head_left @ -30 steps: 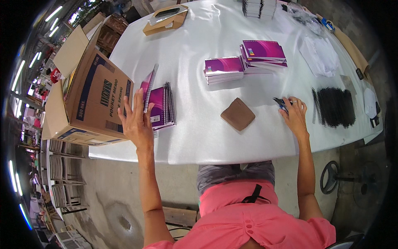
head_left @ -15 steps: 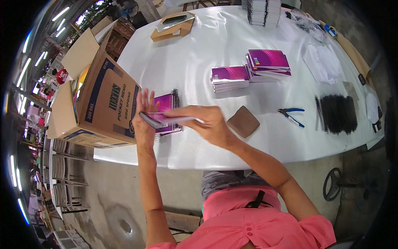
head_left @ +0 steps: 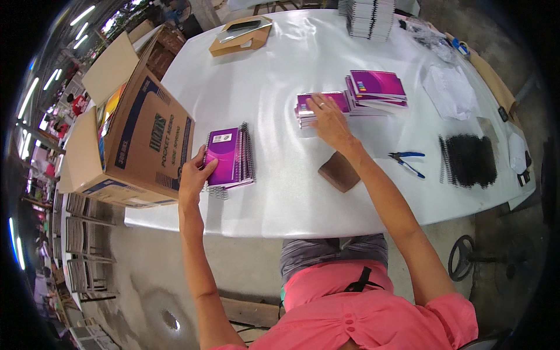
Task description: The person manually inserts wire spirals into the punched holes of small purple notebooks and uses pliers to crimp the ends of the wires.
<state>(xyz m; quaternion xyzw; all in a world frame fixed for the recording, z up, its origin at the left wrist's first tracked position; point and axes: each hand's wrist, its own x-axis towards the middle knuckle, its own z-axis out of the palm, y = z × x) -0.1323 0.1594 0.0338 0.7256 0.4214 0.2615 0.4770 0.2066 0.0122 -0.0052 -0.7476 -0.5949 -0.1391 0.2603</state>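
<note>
My left hand [head_left: 194,178] grips the left edge of a purple spiral notebook [head_left: 224,157], its thumb on the cover and fingers along the side. That notebook tops a small pile of wire-bound notebooks, their coils to the right. My right hand [head_left: 329,121] rests, fingers spread, over a pile of purple notebooks [head_left: 305,122] at the middle of the table. Beside it stands a second purple pile [head_left: 376,86], slightly uneven. A brown square block [head_left: 339,172] lies below my right wrist, partly covered by it.
An open cardboard box [head_left: 149,137] stands at the left. Blue-handled pliers [head_left: 408,156] and a heap of black coils [head_left: 468,160] lie at the right. Farther back are a cardboard tray [head_left: 239,44], a tall notebook stack [head_left: 370,20] and a white plastic bag [head_left: 449,90].
The notebook held between both hands now lies on the left pile. My right hand has moved right and away from me to the middle pile. My left hand has lowered to the left pile's edge.
</note>
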